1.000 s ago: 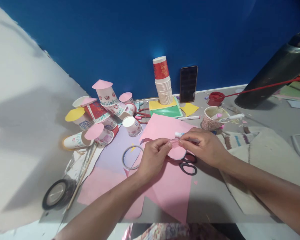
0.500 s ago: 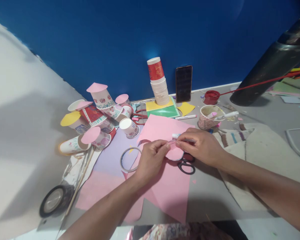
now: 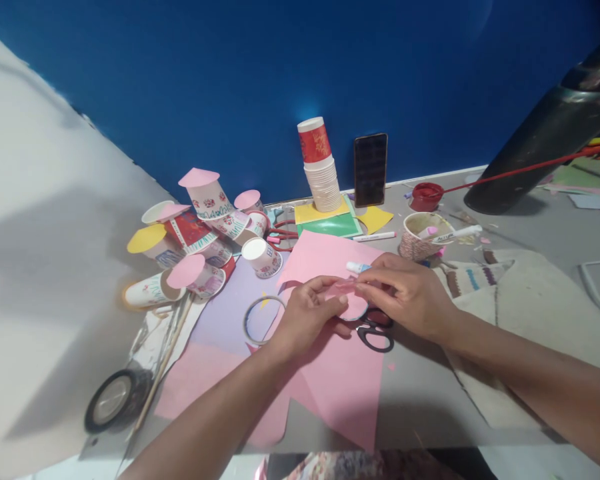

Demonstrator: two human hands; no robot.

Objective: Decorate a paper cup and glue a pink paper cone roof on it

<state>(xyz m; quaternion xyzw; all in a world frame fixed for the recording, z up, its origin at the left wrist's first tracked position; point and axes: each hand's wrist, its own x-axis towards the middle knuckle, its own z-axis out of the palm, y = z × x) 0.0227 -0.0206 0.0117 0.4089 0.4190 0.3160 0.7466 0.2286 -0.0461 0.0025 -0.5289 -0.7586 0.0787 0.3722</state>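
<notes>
My left hand [image 3: 313, 310] grips a small round piece of pink paper [image 3: 353, 308], its thumb lying across the face. My right hand [image 3: 405, 287] pinches the upper right edge of the same piece, with fingertips close together; what exactly lies between them is partly hidden. A small white-and-blue tube or pen end [image 3: 357, 267] shows just beyond the right fingers, and I cannot tell whether they touch it. Black-handled scissors [image 3: 377, 331] lie below the right hand, partly covered. Larger sheets of pink paper [image 3: 345, 380] spread under both hands.
Decorated paper cups [image 3: 207, 200] with paper tops cluster at left. Behind stand a cup stack [image 3: 323, 180] and a phone [image 3: 371, 170]. A tape roll [image 3: 247, 327] lies left of my hands. At right are a pen cup [image 3: 414, 247], cloth [image 3: 545, 333] and a large dark bottle [image 3: 530, 143].
My left fingers have shifted, showing more of the pink circle's face, and its thumb moved inward. My right hand keeps its pinch. The white-and-blue end shows more. The whole view shifted slightly.
</notes>
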